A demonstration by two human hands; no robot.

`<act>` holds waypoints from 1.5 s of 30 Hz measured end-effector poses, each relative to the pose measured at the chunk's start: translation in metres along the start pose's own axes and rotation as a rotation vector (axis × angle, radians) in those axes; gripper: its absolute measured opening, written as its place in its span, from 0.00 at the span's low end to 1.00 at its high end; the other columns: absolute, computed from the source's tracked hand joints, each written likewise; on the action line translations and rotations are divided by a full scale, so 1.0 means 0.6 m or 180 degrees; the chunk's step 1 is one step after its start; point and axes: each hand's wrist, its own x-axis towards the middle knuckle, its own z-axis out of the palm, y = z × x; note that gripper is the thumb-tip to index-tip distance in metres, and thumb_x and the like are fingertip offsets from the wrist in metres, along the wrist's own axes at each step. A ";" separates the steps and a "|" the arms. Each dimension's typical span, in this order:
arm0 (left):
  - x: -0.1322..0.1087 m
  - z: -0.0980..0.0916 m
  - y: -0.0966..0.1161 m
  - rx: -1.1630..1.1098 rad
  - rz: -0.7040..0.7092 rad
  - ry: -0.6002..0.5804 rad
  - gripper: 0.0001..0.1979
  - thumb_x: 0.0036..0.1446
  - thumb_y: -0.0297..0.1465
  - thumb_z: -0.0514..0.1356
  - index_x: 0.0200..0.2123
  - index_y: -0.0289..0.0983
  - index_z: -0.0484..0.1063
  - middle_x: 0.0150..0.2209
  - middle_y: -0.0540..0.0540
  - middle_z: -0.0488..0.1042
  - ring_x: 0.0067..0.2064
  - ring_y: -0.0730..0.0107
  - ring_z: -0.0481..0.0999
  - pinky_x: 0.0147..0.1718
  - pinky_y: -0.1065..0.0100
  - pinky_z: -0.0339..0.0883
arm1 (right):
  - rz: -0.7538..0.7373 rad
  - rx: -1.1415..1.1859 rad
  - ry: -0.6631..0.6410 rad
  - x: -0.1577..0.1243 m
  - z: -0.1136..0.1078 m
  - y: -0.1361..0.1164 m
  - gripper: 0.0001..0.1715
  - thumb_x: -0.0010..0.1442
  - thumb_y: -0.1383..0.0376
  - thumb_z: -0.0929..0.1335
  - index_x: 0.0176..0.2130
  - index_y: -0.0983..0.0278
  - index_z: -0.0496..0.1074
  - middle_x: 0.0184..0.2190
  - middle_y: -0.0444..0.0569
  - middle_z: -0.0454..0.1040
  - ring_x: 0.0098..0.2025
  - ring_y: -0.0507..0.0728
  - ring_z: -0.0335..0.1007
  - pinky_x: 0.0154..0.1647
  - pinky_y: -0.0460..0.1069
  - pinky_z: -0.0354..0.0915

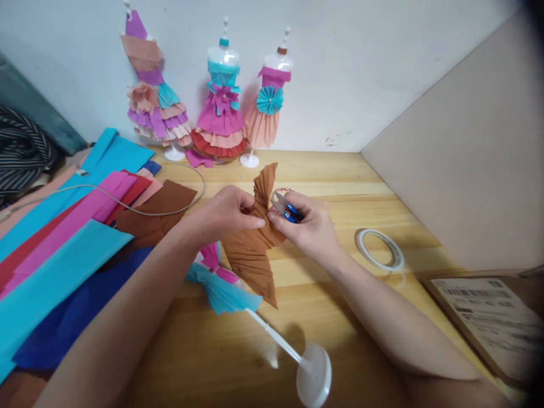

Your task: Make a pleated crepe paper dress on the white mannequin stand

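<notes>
My left hand (229, 209) is closed, thumb and fingers pinching a pleated piece of brown crepe paper (250, 263). The paper fans out above and below the pinch. Small blue-handled thread snips (288, 208) are held in my right hand (312, 226), their blades pointing up and left beside the gathered paper. My right fingertips also lie close to the paper; whether they grip it I cannot tell. Under my left wrist a small dress form on a white stand (314, 368) lies on its side, wearing a turquoise and pink paper skirt (227, 289).
Three dress forms in paper dresses (157, 96) (221, 113) (266, 119) stand by the wall. Folded crepe paper sheets (63, 255) and a grey cord (170, 214) lie left. At right are a tape roll (379, 249) and a cardboard box (488, 317).
</notes>
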 end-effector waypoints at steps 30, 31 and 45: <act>-0.004 0.007 -0.011 -0.1119 -0.0225 -0.0650 0.11 0.44 0.30 0.65 0.34 0.32 0.77 0.30 0.47 0.79 0.34 0.65 0.77 0.37 0.66 0.69 | 0.0203 0.0467 0.0074 0.000 0.004 0.000 0.15 0.52 0.63 0.68 0.20 0.62 0.59 0.20 0.40 0.56 0.23 0.50 0.53 0.25 0.47 0.52; -0.003 0.007 -0.010 -0.1037 -0.0206 -0.0622 0.11 0.44 0.30 0.65 0.33 0.32 0.77 0.29 0.47 0.79 0.34 0.65 0.77 0.37 0.66 0.69 | 0.0210 0.0460 0.0086 0.000 0.004 0.000 0.15 0.51 0.63 0.68 0.20 0.62 0.59 0.20 0.40 0.56 0.23 0.50 0.52 0.25 0.47 0.51; -0.009 -0.004 0.012 0.0574 -0.0008 0.0096 0.10 0.42 0.32 0.61 0.15 0.34 0.65 0.17 0.54 0.57 0.23 0.76 0.58 0.22 0.73 0.51 | 0.0133 0.0161 0.0154 -0.003 0.006 0.002 0.11 0.51 0.64 0.67 0.21 0.62 0.62 0.21 0.42 0.63 0.25 0.51 0.57 0.27 0.48 0.54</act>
